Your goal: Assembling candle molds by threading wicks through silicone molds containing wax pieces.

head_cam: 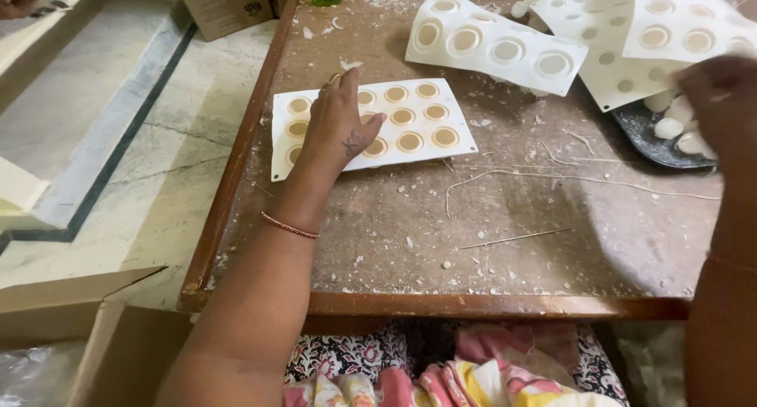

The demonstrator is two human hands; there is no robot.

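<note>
White silicone mould (426, 143), round tan-filled cavities, lies flat at the desk's (410, 218) left side. Left hand (339, 131) rests on it, fingers spread, gripping nothing. Right hand (721, 91) blurred over a dark tray (643, 135); grip unclear. Best pressed evenly, mould kept flat. Wood surface crumb-littered; stone floor (150, 162) beside.

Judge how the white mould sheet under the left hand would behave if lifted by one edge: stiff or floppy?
Probably floppy: the white mould sheet looks thin, and the similar sheets behind it curve and drape over one another. Its filled round cavities likely add weight, so it may sag in the middle. The left hand presses it flat on the dusty wooden board, where it might slide.
</note>
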